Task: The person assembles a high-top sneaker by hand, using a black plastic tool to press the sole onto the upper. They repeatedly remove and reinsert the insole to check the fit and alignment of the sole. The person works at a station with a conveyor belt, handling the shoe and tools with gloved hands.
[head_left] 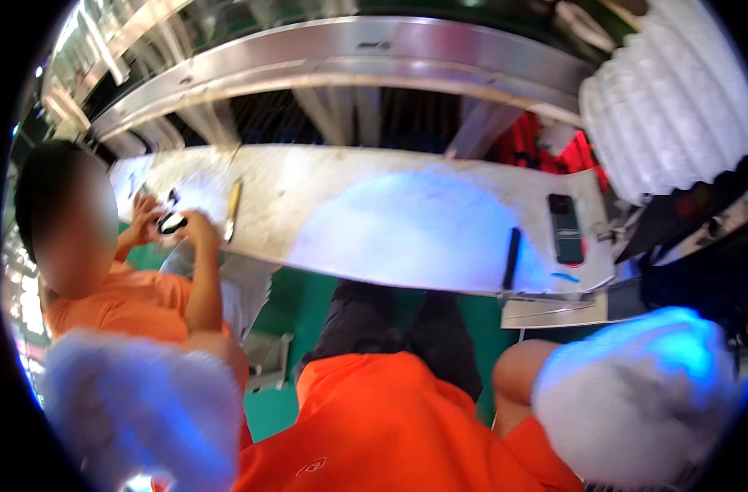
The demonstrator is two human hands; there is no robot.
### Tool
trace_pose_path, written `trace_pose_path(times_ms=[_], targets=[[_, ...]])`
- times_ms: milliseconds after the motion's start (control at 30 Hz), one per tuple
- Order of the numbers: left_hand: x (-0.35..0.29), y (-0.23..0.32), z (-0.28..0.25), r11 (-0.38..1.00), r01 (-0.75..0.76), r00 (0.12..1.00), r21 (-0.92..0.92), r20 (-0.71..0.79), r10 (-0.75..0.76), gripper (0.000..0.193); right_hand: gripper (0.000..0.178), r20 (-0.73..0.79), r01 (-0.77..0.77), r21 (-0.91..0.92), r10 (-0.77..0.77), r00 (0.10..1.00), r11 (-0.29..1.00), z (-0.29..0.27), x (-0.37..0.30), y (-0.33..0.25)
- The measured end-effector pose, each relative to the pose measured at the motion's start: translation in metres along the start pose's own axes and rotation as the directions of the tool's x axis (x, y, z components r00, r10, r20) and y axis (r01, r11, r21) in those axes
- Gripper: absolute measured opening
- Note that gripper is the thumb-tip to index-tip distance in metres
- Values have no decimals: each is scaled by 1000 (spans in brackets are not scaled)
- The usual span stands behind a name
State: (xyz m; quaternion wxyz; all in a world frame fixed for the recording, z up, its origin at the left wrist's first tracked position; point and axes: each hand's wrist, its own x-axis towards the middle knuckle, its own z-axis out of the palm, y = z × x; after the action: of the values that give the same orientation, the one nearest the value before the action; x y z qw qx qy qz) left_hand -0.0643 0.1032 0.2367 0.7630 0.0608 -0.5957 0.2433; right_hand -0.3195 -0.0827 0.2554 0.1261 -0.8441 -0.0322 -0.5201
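Note:
My left hand (pixel 144 410), in what looks like a fuzzy white glove, is raised close to the camera at the lower left. On the lower right my right hand (pixel 636 398) is up in the same way, its white covering lit blue on top. Both are blurred, and no separate fingers show. Neither visibly touches the pale worktable (pixel 263 197) in front of me. On its right part lie a dark phone-like device (pixel 565 230), a thin black bar (pixel 513 258) and a small blue piece (pixel 564 277). These are nearest to my right hand.
A person in orange at the left handles a small black-and-white part (pixel 172 222). By them lies a yellow-handled tool (pixel 233 211). A metal rail (pixel 374 53) runs behind the table. A white ribbed hose (pixel 669 107) hangs at the upper right. Blue light falls on the tabletop.

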Motion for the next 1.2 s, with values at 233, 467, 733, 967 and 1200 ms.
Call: trace_pose_path(times_ms=[233,467,733,967,1200], targets=[[-197,-120,-46,402,563,307,722,269,-913,40,28,-371,-571,-330,453,811,752,100,-145,59],[-330,-207,-138,-96,580,14,809,-127,-992,26,46,-307,-677,-706,772,557,208,98,-252,111],[-331,-212,-129,-155,539,19,828,-196,-980,28,34,-291,-625,-760,766,573,179,91,-270,189],[-320,-192,-122,-59,560,152,827,-172,-973,22,53,-262,-655,-705,758,598,272,98,-271,185],[-316,-191,-113,-114,669,72,734,-216,-974,23,63,-210,-587,-737,712,670,335,97,-275,182]])
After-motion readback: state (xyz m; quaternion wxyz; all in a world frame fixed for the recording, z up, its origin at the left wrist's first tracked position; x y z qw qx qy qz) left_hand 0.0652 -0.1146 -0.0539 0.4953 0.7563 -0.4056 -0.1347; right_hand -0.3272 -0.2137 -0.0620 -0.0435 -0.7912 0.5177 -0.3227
